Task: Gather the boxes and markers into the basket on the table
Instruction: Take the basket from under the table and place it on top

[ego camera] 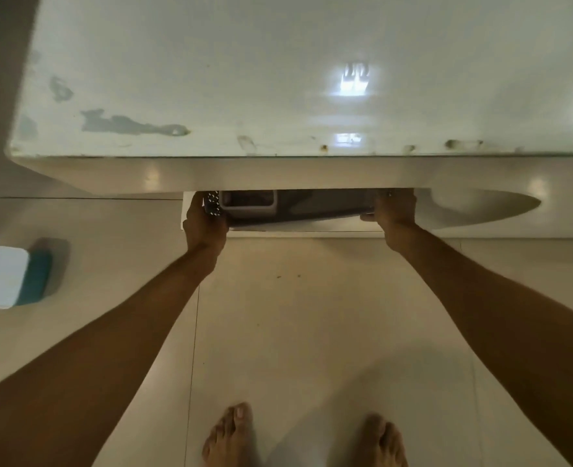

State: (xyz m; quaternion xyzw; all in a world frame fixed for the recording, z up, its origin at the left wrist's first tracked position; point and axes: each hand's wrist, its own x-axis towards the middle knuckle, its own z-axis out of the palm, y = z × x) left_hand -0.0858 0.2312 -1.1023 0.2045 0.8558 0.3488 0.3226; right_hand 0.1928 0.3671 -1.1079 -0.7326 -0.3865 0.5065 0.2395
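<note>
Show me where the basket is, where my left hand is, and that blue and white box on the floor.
basket (298, 210): head view, dark side wall showing under the table edge.
left hand (204, 224): head view, back of the hand.
blue and white box (5, 276): head view, its white lid.

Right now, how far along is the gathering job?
Nothing looks gathered yet: the table top shows no basket, boxes or markers. In hand: left hand and right hand grip the ends of a dark tray-like thing, possibly the basket, under the table edge. Left: lift it onto the table, then collect everything. A teal box sits on the floor.
</note>
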